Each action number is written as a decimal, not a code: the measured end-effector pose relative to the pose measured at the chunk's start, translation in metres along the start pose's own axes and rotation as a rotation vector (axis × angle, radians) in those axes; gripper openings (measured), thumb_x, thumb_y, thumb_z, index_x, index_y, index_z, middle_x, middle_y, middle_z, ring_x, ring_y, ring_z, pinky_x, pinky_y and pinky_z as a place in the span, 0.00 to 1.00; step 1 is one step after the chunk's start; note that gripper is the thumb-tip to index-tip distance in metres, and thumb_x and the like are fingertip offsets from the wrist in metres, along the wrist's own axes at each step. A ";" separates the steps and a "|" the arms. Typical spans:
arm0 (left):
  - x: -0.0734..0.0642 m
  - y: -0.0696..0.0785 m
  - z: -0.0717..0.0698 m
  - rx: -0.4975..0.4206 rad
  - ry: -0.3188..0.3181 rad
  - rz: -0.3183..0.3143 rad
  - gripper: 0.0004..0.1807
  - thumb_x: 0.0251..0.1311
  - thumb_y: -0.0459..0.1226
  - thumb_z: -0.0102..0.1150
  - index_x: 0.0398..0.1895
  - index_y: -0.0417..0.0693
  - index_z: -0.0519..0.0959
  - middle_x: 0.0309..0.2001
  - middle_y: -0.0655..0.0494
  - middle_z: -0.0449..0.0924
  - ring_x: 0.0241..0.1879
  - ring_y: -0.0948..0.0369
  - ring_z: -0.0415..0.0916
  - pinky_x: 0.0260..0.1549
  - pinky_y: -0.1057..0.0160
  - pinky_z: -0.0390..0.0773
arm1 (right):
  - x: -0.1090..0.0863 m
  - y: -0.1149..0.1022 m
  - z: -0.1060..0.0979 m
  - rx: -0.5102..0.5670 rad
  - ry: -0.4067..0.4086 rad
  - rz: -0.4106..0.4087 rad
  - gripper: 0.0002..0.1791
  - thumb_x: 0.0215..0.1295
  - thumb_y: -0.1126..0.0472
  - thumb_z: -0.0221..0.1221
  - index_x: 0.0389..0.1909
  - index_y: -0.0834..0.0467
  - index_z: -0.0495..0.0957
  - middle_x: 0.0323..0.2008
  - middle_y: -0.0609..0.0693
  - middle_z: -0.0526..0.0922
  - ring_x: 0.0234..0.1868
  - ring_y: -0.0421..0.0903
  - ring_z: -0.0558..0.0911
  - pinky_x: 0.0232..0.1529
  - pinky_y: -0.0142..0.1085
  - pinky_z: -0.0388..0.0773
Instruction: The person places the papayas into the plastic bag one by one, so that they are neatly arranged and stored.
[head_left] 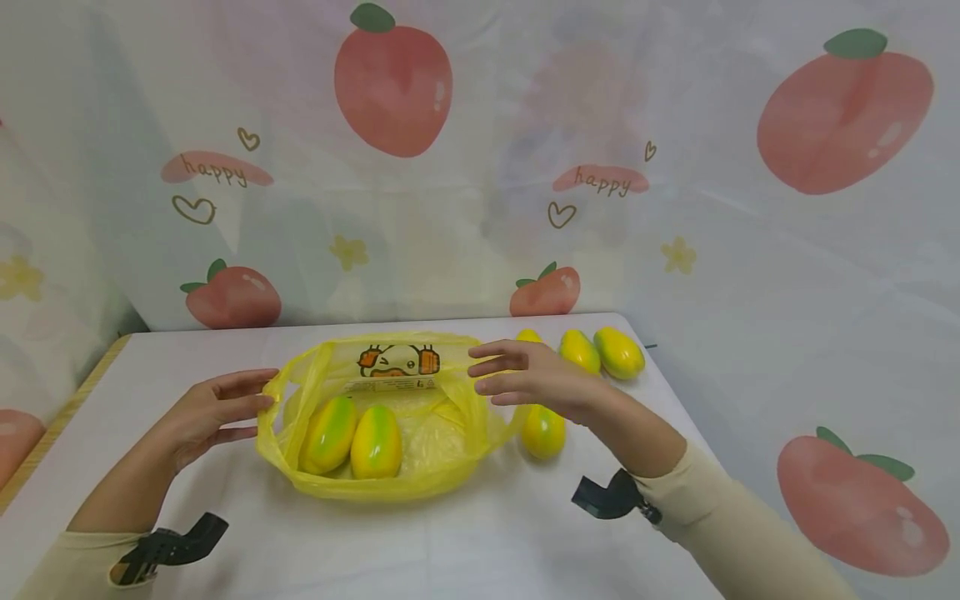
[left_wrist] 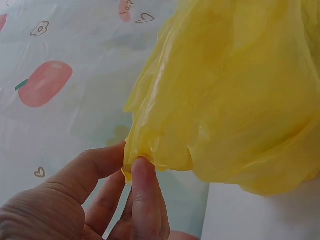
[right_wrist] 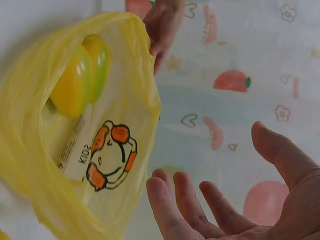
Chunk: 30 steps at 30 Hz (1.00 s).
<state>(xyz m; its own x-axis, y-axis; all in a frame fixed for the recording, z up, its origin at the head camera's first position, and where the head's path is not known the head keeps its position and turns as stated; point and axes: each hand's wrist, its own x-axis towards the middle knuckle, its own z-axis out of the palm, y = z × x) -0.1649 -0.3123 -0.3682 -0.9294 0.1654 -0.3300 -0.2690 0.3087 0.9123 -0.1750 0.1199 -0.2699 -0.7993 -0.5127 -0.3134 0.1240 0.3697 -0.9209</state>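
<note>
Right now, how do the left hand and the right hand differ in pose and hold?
The left hand pinches the edge of the yellow bag; the right hand holds nothing, its thumb and fingers apart. In the head view, the left hand is at the bag's left end, the right hand by its right end. Both are bare, with cream sleeves.

Booth-like space: table (head_left: 480, 542), fruit-print backdrop (head_left: 465, 208).
</note>
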 end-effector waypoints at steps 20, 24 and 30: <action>0.001 -0.003 0.001 -0.002 0.002 0.001 0.39 0.64 0.47 0.63 0.74 0.43 0.61 0.48 0.70 0.76 0.43 0.70 0.80 0.45 0.61 0.84 | -0.035 0.067 -0.076 0.071 0.238 0.139 0.39 0.73 0.52 0.55 0.75 0.66 0.51 0.72 0.67 0.59 0.64 0.57 0.75 0.61 0.44 0.76; 0.001 -0.003 0.001 -0.001 0.003 0.002 0.39 0.64 0.47 0.63 0.74 0.43 0.61 0.49 0.69 0.76 0.44 0.70 0.80 0.45 0.61 0.84 | -0.030 0.087 -0.074 0.035 0.285 0.170 0.42 0.71 0.50 0.57 0.75 0.66 0.50 0.70 0.68 0.62 0.66 0.62 0.72 0.61 0.46 0.75; -0.001 -0.002 0.001 -0.009 0.001 0.010 0.38 0.64 0.46 0.62 0.73 0.42 0.62 0.47 0.71 0.77 0.43 0.70 0.80 0.45 0.61 0.84 | -0.023 0.117 -0.068 0.032 0.336 0.231 0.42 0.70 0.49 0.57 0.75 0.66 0.51 0.67 0.68 0.67 0.65 0.63 0.72 0.60 0.47 0.77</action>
<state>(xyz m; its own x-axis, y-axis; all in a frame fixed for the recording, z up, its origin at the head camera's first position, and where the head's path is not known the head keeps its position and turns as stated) -0.1631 -0.3116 -0.3699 -0.9323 0.1673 -0.3207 -0.2620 0.2990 0.9176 -0.1819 0.2273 -0.3550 -0.8952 -0.1348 -0.4247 0.3372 0.4180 -0.8435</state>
